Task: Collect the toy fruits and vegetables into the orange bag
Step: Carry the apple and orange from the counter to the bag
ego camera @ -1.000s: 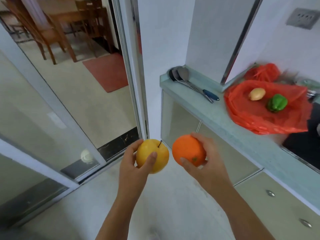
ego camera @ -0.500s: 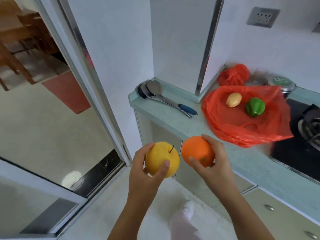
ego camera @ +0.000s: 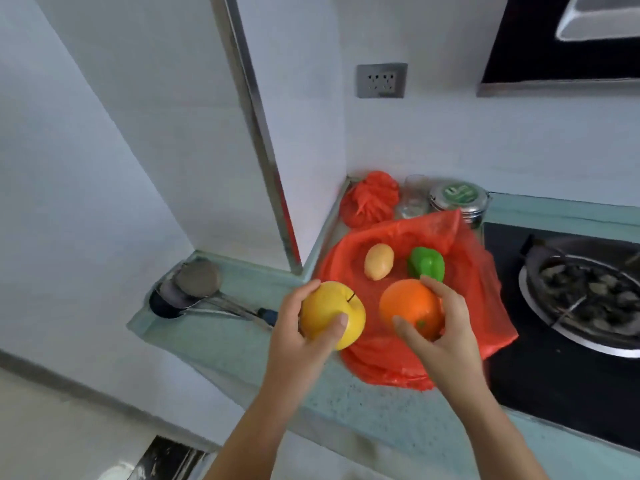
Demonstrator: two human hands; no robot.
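Fruit in both: left hand grips yellow apple, right hand grips orange; I should lower each gently at six o'clock of orange bag.

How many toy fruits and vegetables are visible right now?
4. Yellow apple in the left hand, orange in the right hand, potato and green pepper on the orange bag. Others may be hidden.

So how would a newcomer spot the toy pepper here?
Find the orange bag spread on the counter beside the stove. Two toys lie on it; the pepper is the lumpy green one, right of the smooth yellow lemon.
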